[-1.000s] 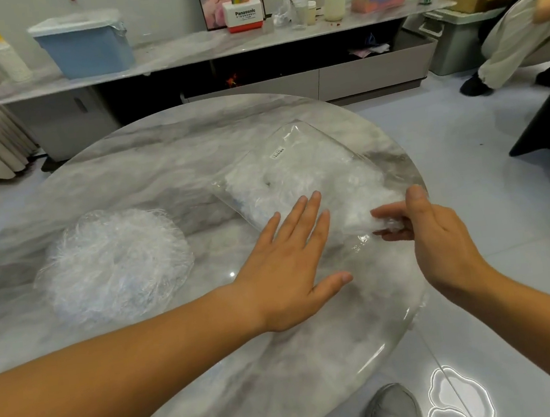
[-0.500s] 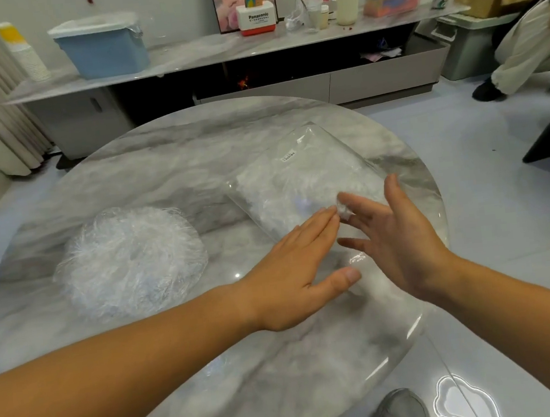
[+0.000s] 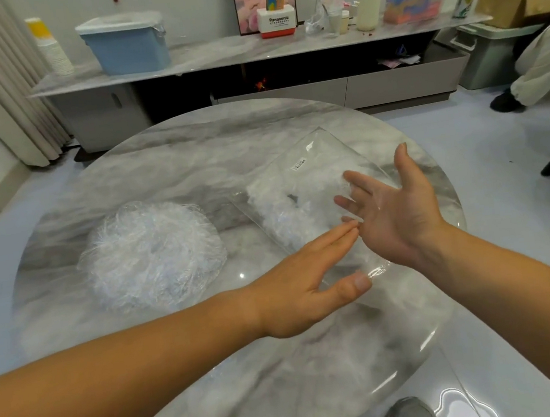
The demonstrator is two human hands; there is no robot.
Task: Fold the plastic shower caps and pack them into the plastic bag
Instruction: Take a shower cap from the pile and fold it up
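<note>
**Head view, looking down on a round marble table (image 3: 193,155).** The clear plastic bag (image 3: 309,157) lies flat right of centre, set diagonally. One corner points to the upper middle of the frame, and its near end lies under the two hands at centre right. A white mass of folded caps (image 3: 283,207) already fills its left part. The pile of shower caps (image 3: 151,255), loose and unfolded, sits at centre left, near the bag's left corner but apart from it.

**Left hand (image 3: 306,290).** It reaches in from the lower left, palm down, fingers straight and together. The fingertips are at the bag's near edge and the thumb is beside its near corner. The grip is unclosed and has hold of nothing. Whether the fingers actually touch the film cannot be told.

**Right hand (image 3: 400,215).** It is raised over the bag's right half, palm turned up and to the left, fingers spread. This grip is likewise wide open and empty.

**Governing relation.** The pile lies to the left of both hands, just above the left wrist in the frame, while the bag lies beneath the right hand. The left hand is therefore nearer to the next cap, and the right hand nearer to the bag. Judged from this layout, packing is partly done. The coming move probably calls for a leftward reach to the pile, away from the bag.
</note>
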